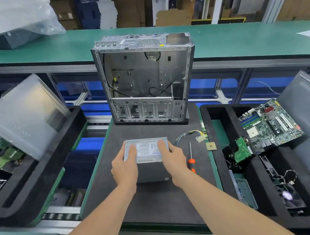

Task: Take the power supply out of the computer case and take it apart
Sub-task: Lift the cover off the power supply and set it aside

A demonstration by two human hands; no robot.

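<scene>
So the computer case (147,78) stands upright at the back of the dark mat (159,203), open side facing the camera and pretty much gutted, just a few loose black wires inside. The black tray (229,106) on the right has a motherboard (270,126) lying in it with other pulled parts. The power supply (147,152) is out of the case and sits on the mat right in front of it, label side up. The left hand (124,166) and right hand (174,158) each grip one side of it, thumbs on the top face. Its cable bundle (189,135) trails off to the right, an orange-handled screwdriver (191,158) lies just beside the right hand, and there's a small square chip (210,146) at the mat's right edge. I'd say part one is done, but the box looks fully closed, so the teardown itself hasn't started: screws, cover and guts are all left.
</scene>
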